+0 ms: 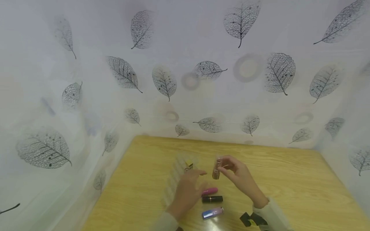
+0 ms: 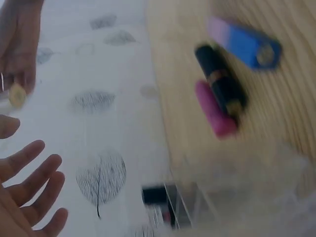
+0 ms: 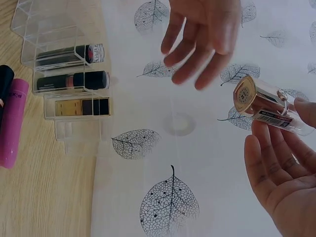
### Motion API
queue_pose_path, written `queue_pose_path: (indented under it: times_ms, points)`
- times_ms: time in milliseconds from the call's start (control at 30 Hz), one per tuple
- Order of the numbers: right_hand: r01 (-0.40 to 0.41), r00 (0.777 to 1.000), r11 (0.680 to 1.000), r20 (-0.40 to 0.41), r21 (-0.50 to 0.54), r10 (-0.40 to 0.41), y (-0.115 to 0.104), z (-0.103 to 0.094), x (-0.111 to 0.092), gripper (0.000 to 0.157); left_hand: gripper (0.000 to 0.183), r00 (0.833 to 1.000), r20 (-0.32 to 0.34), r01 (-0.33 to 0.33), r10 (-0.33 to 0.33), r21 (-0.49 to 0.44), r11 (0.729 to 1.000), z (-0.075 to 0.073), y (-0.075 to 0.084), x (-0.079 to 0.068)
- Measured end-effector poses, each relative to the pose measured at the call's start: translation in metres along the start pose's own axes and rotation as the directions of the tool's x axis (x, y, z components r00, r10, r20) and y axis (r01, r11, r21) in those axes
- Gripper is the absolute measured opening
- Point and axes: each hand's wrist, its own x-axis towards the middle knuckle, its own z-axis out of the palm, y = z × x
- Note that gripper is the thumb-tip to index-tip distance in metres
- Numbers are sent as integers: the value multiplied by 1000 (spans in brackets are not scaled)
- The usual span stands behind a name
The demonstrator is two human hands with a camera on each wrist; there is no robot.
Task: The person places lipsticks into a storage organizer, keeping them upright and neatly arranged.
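Observation:
My right hand [image 1: 240, 175] holds a lipstick [image 3: 269, 106] with a shiny rose-gold base and a clear cap, pinched between thumb and fingers above the table. A label with a barcode shows on its side. My left hand [image 1: 187, 189] is held with spread fingers over a clear stepped lipstick organizer [image 3: 64, 136], touching nothing visible in the right wrist view. In the organizer lie a gold and dark lipstick [image 3: 81, 106], a black lipstick [image 3: 74, 80] and another dark lipstick [image 3: 69, 56] with a patterned end.
On the wooden table [image 1: 289, 179], to the organizer's right, lie a pink tube [image 1: 210, 191], a black lipstick with a gold band [image 1: 212, 199] and a blue-to-pink tube [image 1: 212, 213]. A black object [image 1: 251, 219] shows beside the right sleeve. Leaf-printed sheeting [image 1: 185, 102] encloses the table.

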Motion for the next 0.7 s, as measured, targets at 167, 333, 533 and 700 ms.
queue_pose_path:
  times_ms: [167, 333, 533, 700]
  points:
    - [-31, 1000, 1000, -5, -3, 31, 3, -1, -2, 27, 23, 972, -187, -72, 139, 328, 942, -9, -35, 2]
    - [-47, 999, 999, 0, 0, 47, 4, -1, -3, 26, 20, 936, -262, -77, 233, 493, 867, -17, -67, 6]
    - [-52, 999, 999, 5, -3, 52, 3, -2, -4, 26, 20, 938, -296, 1, 181, 524, 852, -18, -102, 5]
    - [-37, 999, 999, 9, 1, 37, 2, -2, -4, 27, 24, 974, -225, 82, 41, 512, 855, -12, -124, -2]
